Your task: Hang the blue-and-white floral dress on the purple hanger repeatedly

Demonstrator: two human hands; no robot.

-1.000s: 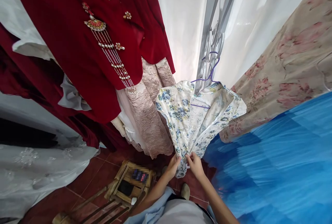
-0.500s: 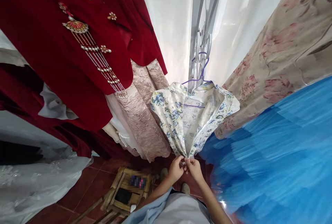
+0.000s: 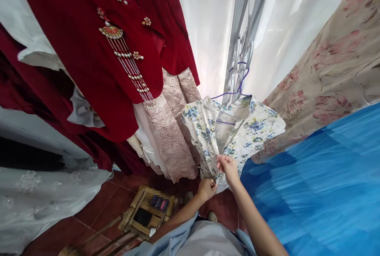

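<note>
Floral top (image 3: 237, 141) pinched @ frt by both hands (image 3: 228, 167), L below R, lower frt ptly hidden behind them.

On my feed I make out a red jacket (image 3: 103, 74) above a pale pink skirt (image 3: 175, 137), white drapery (image 3: 204, 18) beyond, layered blue fabric (image 3: 323, 181) at right, and a wooden chair (image 3: 135, 206) (a flat black item (image 3: 143, 217) lies on it) on reddish tiles (image 3: 101, 196).

The white, blue-flowered top (image 3: 242, 140) hangs open-necked on a purple hanger (image 3: 239, 89).
</note>
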